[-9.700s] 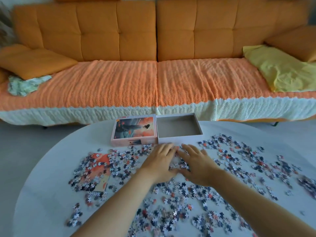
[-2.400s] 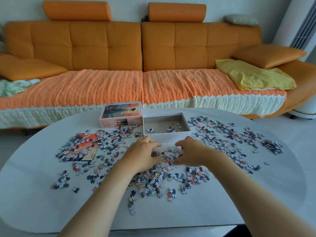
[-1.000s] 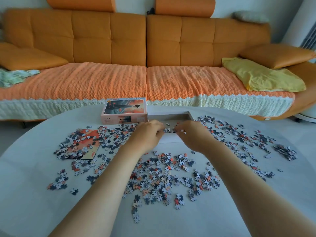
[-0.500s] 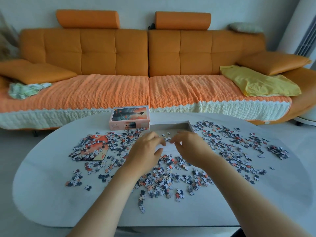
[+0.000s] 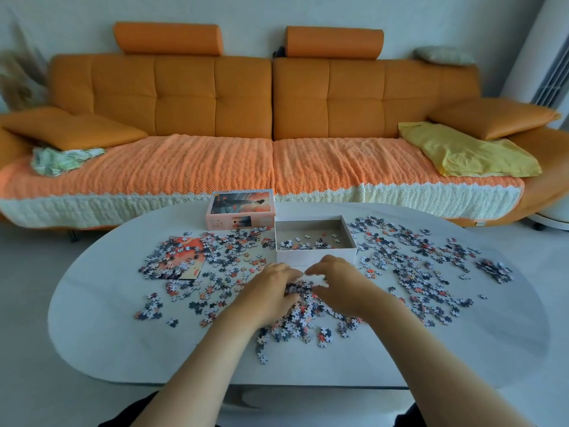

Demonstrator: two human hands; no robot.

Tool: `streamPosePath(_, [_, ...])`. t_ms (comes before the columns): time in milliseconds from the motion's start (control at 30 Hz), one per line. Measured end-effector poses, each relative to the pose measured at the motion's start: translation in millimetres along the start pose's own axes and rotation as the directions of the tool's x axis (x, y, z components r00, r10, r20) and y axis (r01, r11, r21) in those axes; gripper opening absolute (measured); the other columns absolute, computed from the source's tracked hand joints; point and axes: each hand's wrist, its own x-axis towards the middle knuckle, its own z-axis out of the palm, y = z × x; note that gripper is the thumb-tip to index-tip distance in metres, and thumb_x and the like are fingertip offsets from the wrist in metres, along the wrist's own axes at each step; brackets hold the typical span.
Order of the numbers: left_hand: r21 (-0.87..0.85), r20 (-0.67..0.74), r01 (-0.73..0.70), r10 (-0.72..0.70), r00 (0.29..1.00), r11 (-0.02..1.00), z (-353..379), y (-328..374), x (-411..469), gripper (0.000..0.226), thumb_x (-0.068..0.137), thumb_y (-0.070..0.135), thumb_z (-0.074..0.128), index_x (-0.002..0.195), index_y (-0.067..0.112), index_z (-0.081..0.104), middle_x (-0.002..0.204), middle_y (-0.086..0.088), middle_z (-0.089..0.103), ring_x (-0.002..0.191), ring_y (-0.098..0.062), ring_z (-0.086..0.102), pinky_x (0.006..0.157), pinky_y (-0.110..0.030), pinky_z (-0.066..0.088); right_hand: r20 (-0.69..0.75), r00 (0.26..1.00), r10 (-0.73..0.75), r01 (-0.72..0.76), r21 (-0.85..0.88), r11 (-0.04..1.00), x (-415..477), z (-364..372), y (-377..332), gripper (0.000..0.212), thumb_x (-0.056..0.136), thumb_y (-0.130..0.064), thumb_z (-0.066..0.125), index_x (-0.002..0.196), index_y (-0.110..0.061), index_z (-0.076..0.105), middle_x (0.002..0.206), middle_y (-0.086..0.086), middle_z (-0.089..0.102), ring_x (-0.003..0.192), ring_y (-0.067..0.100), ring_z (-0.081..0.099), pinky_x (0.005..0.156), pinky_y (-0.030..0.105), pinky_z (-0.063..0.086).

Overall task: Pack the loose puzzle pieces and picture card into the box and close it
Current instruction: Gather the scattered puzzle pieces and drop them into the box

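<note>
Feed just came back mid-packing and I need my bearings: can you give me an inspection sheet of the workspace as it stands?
Surface: white oval table, with loose pieces scattered across most of it.
Job's things: box base open, holding only a few of them; lid off, standing beside it on its left; picture card lying further left, partly under pieces.
Clutter: nothing seen.
Hands: left hand and right hand side by side in front of the box base, fingers curled round a heap of pieces.
Cables: nothing seen.
Surroundings: orange sofa behind the table, with a yellow cloth and a patterned cloth on it.
</note>
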Motion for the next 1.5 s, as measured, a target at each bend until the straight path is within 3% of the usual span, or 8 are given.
streamPosePath(167, [0.183, 0.087, 0.032, -0.049, 0.995, 0.983, -3, -6, 3, 0.069, 0.087, 0.061, 0.053, 0.147, 0.032, 0.035, 0.142, 0.011, 0.037, 0.133, -0.014, 0.028, 0.109, -0.040, 0.030, 0.123, 0.974, 0.190, -0.168, -0.166, 0.972, -3, -5, 6, 0.081, 0.078, -0.061, 0.064, 0.144, -0.022, 0.038, 0.136, 0.007, 0.035, 0.130, 0.026, 0.031, 0.106, 0.045, 0.038])
streamPosePath(367, [0.042, 0.051, 0.057, -0.059, 0.997, 0.998, -1, -8, 9, 0.044, 0.093, 0.032, 0.060, 0.136, 0.027, 0.053, 0.126, 0.006, 0.049, 0.126, -0.014, 0.038, 0.103, -0.036, 0.039, 0.109, 0.982, 0.156, -0.156, -0.011, 0.988, 11, 9, -2, 0.054, 0.085, -0.045, 0.066, 0.136, -0.032, 0.053, 0.125, 0.003, 0.041, 0.116, 0.023, 0.047, 0.103, 0.039, 0.042])
streamPosePath(567, [0.096, 0.076, 0.090, -0.098, 0.992, 0.991, -7, -12, 10, 0.058, 0.089, 0.047, 0.059, 0.142, 0.028, 0.045, 0.126, 0.007, 0.044, 0.124, -0.013, 0.036, 0.099, -0.039, 0.043, 0.135, 0.985, 0.105, -0.095, -0.076, 0.993, 20, 6, -4, 0.062, 0.078, -0.062, 0.065, 0.134, -0.040, 0.050, 0.121, 0.000, 0.042, 0.114, 0.020, 0.043, 0.101, 0.040, 0.042])
streamPosePath(900, [-0.027, 0.008, 0.056, -0.056, 0.998, 0.998, -13, -14, 20, 0.018, 0.089, 0.020, 0.068, 0.107, 0.021, 0.071, 0.102, 0.009, 0.057, 0.093, -0.010, 0.059, 0.080, -0.019, 0.044, 0.051, 0.998, 0.025, -0.026, 0.021, 0.999, 35, -1, -4, 0.021, 0.083, -0.017, 0.070, 0.101, -0.026, 0.074, 0.086, -0.011, 0.058, 0.072, 0.006, 0.054, 0.055, 0.007, 0.034])
streamPosePath(1067, [-0.152, -0.079, 0.016, -0.028, 0.996, 0.988, -23, -11, 35, 0.014, 0.089, 0.018, 0.068, 0.102, 0.021, 0.074, 0.091, 0.010, 0.063, 0.078, 0.000, 0.059, 0.070, -0.012, 0.042, -0.064, 0.998, 0.015, -0.009, 0.095, 0.995, 42, -24, 2, 0.014, 0.082, -0.017, 0.073, 0.090, -0.027, 0.076, 0.079, -0.012, 0.065, 0.063, 0.006, 0.061, 0.055, 0.010, 0.047])
streamPosePath(1200, [-0.224, -0.244, -0.024, -0.032, 0.969, 0.974, -31, -11, 60, 0.014, 0.090, 0.019, 0.068, 0.103, 0.021, 0.073, 0.094, 0.012, 0.063, 0.080, 0.003, 0.055, 0.071, -0.006, 0.040, -0.249, 0.968, 0.040, -0.014, 0.104, 0.994, 57, -39, 13, 0.012, 0.085, -0.014, 0.070, 0.092, -0.024, 0.073, 0.081, -0.009, 0.063, 0.068, 0.006, 0.056, 0.058, 0.012, 0.040])
streamPosePath(1267, [-0.203, -0.291, -0.026, -0.035, 0.956, 0.979, -30, -13, 75, 0.017, 0.091, 0.016, 0.066, 0.106, 0.020, 0.072, 0.100, 0.008, 0.065, 0.087, -0.006, 0.059, 0.077, -0.016, 0.046, -0.297, 0.953, 0.053, -0.035, 0.067, 0.997, 66, -40, 20, 0.015, 0.086, -0.017, 0.067, 0.096, -0.027, 0.071, 0.089, -0.006, 0.064, 0.073, 0.010, 0.057, 0.059, 0.022, 0.044])
streamPosePath(1500, [0.076, -0.132, 0.037, -0.027, 0.991, 0.996, -10, -26, 101, 0.034, 0.100, 0.020, 0.045, 0.132, 0.020, 0.058, 0.129, 0.000, 0.060, 0.117, -0.021, 0.054, 0.098, -0.036, 0.039, -0.198, 0.973, 0.118, -0.134, -0.072, 0.988, 83, -24, 38, 0.021, 0.096, -0.037, 0.051, 0.099, -0.034, 0.071, 0.090, -0.007, 0.070, 0.071, 0.014, 0.060, 0.069, 0.029, 0.047])
